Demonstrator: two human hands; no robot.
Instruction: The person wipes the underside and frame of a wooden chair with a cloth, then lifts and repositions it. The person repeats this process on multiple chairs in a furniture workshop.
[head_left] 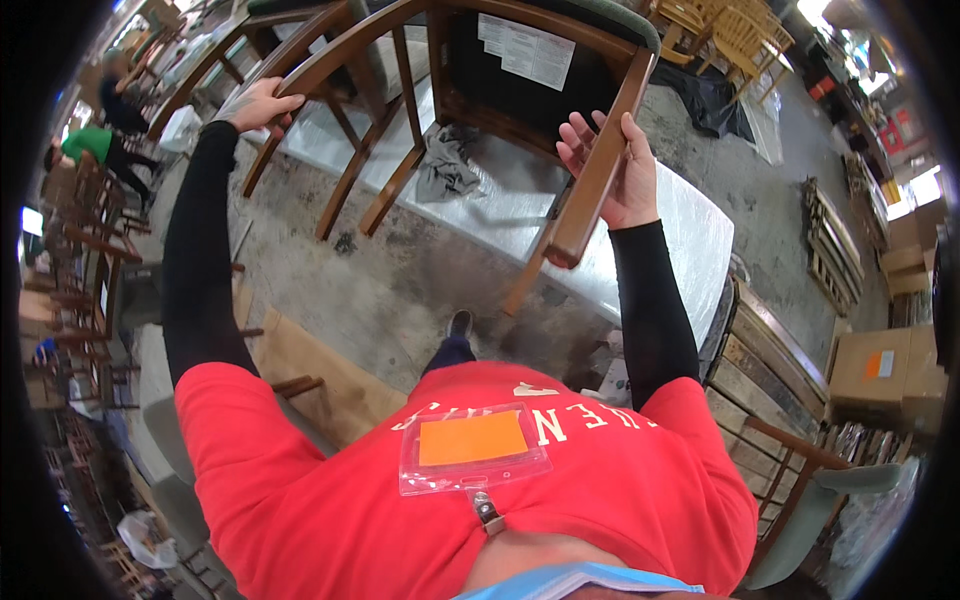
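Observation:
A brown wooden chair (510, 108) is tipped over in front of me. The black underside of its seat, with white paper labels (535, 55), faces me. My left hand (262, 105) is closed over the curved wooden rail at the chair's left. At the right, my right hand (625, 175) cradles a chair leg (588, 200) from behind, the thumb on one side and the fingers loosely curled on the other. Beneath the chair is a low table (690, 225) covered in shiny clear wrap. A crumpled grey cloth (447, 168) lies on it.
More wooden chairs (95, 260) crowd the left side, and a person in green (90, 145) bends over beyond them. A wooden pallet (755, 350) and a cardboard box (870, 370) are at the right. Brown paper (320, 375) lies on the floor near me.

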